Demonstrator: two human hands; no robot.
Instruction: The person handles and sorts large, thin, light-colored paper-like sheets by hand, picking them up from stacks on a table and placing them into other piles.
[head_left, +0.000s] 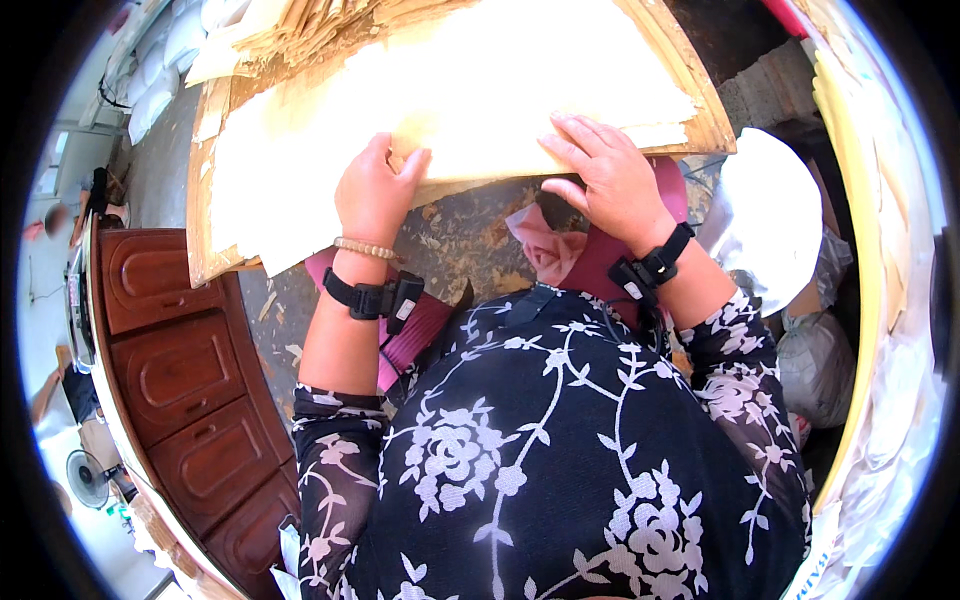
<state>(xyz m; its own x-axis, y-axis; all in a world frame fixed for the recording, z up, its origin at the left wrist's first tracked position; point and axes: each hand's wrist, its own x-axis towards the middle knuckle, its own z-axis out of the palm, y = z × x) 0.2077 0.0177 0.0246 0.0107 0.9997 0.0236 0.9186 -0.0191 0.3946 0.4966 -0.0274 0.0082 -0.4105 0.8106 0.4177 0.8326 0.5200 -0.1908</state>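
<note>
A brightly lit stack of thin, pale sheets that look like wood veneer lies on a worn wooden board in front of me. My left hand rests at the near edge of the stack, thumb and forefinger apart, with its other fingers partly hidden. To the right, my right hand lies with fingers stretched over the top of the same edge. Its thumb hangs apart, just below the edge. Glare washes out much of the stack, so single sheets are hard to make out.
More ragged sheets are piled at the far left. Brown panelled cabinet doors stand on the left. A white bag bulges at the right, near a yellow edge. A pink cloth lies below the board; scraps litter the floor.
</note>
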